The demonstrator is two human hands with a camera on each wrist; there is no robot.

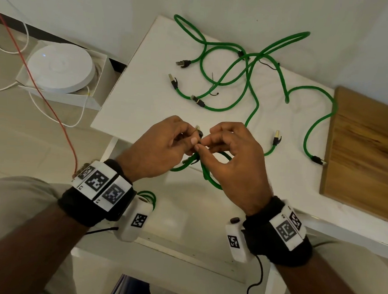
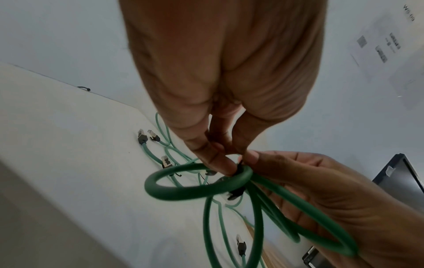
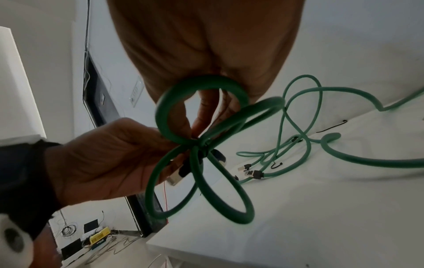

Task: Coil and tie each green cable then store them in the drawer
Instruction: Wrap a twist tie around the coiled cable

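Observation:
A coiled green cable point(image 1: 206, 173) hangs between both hands above the open white drawer point(image 1: 183, 217). Its loops fan out from a pinched middle point(image 3: 199, 145), where a thin black tie point(image 2: 238, 168) is wrapped. My left hand point(image 1: 192, 142) grips the bundle's middle, with one plug point(image 3: 176, 177) against its fingers. My right hand point(image 1: 203, 145) pinches the tie at the same spot, and loops point(image 2: 305, 223) lie across its palm. Another coiled green cable point(image 1: 149, 197) lies in the drawer, mostly hidden under my left wrist. Several loose green cables point(image 1: 245, 81) sprawl over the white tabletop point(image 1: 134, 96).
Loose black ties point(image 1: 268, 66) lie among the cables on the table. A wooden board point(image 1: 367, 147) covers the table's right end. On the floor to the left sits a round white device point(image 1: 60, 67) in a box, with a red wire point(image 1: 42, 97) and white cords beside it.

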